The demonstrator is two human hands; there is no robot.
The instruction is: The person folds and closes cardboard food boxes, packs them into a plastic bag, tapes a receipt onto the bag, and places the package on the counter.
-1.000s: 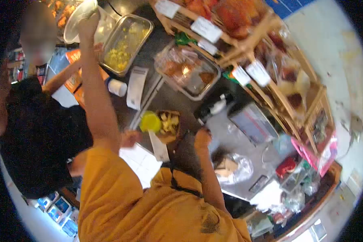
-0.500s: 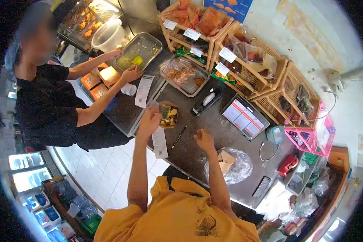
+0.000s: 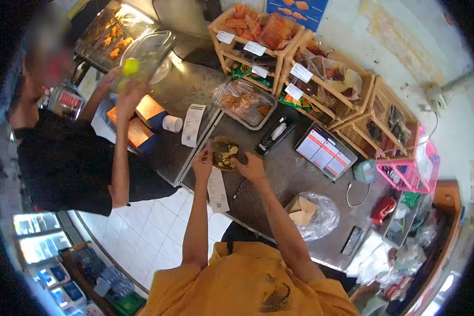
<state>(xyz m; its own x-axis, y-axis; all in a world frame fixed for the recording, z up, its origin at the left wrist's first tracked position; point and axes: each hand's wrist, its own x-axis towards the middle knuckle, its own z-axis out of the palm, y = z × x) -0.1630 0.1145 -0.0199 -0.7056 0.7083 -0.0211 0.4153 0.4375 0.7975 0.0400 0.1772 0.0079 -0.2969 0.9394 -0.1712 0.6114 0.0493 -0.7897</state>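
Observation:
An open brown paper food box (image 3: 216,164) stands on the dark counter in front of me, with yellow and dark pieces of food (image 3: 228,154) inside. On its left edge, my left hand (image 3: 202,164) is closed with bent fingers. My right hand (image 3: 250,167) grips the box at the right side, its thumb and fingers at the rim. Something clear shows near my left fingertips, too small to make out. A printed receipt (image 3: 217,192) lies just below the box, and a pen (image 3: 239,188) rests to the right of it.
At left, a co-worker in black lifts a clear tray (image 3: 155,50) with a lime-green scoop. Snack packets fill a metal tray (image 3: 258,124) and wicker racks (image 3: 321,87) behind. A black stapler (image 3: 273,136), tablet (image 3: 325,152), plastic bag (image 3: 321,221) and remote (image 3: 352,240) lie rightward.
My left hand has lowered from above the food box to its left edge. My right hand has moved left onto the box. The co-worker has raised the tray off the counter.

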